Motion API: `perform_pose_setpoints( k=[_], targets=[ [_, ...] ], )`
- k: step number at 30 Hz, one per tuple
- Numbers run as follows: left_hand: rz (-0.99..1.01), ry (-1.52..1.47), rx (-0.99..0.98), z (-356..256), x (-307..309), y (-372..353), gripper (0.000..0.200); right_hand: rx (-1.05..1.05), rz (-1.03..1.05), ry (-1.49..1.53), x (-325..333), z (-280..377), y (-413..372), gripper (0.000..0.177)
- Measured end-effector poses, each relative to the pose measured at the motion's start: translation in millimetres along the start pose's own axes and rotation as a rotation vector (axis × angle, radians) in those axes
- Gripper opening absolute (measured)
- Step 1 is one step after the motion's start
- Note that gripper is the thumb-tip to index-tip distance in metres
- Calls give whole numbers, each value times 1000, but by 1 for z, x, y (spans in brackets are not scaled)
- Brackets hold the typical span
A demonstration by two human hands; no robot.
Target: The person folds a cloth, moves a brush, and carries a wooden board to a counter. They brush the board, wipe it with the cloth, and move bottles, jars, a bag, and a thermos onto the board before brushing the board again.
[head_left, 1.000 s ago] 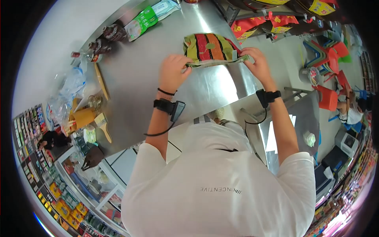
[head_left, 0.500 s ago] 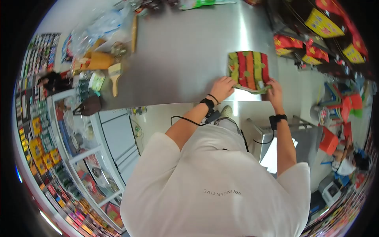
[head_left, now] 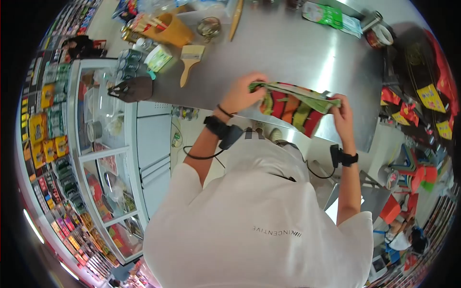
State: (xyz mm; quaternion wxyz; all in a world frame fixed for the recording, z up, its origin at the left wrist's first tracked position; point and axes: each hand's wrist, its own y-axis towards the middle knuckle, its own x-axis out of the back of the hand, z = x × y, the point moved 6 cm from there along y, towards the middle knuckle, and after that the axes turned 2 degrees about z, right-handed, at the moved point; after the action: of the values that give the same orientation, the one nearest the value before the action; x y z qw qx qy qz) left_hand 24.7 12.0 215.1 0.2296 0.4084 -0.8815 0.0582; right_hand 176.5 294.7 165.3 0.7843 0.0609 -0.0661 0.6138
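A striped cloth (head_left: 291, 109) in red, orange and green, with a light green edge, is stretched between my hands at the front edge of the steel table. My left hand (head_left: 245, 92) pinches its left corner, and my right hand (head_left: 342, 117) grips the right corner. The green edge runs between the two hands, slightly sagging, while the striped part hangs down towards me past the table edge. Some fingertips are hidden by the cloth's folds.
On the steel table (head_left: 283, 53) lie a flat brush (head_left: 191, 62), a wooden stick (head_left: 236, 20), a glass jar (head_left: 209, 28) and a green packet (head_left: 331, 17). An orange container (head_left: 173, 31) stands at the left. A glass display case (head_left: 108, 158) is beside me.
The cloth lay flat on the table and is now lifted, its green edge raised and its striped part hanging towards me. Both hands came up with it. My view has shifted left.
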Motion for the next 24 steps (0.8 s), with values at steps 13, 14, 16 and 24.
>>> perform_pose_setpoints(
  k=[13, 14, 16, 24],
  targets=[
    [-515, 484, 182, 103, 273, -163, 22, -241, 486, 344, -361, 34, 82, 28],
    [-517, 538, 212, 117, 290, -163, 22, -295, 509, 371, -387, 32, 92, 28],
    [-521, 647, 265, 140, 328, -161, 22, -395, 552, 424, -439, 25, 118, 28],
    [-406, 1023, 118, 263, 395, -122, 19, -263, 350, 131, -570, -59, 232, 23]
  ],
)
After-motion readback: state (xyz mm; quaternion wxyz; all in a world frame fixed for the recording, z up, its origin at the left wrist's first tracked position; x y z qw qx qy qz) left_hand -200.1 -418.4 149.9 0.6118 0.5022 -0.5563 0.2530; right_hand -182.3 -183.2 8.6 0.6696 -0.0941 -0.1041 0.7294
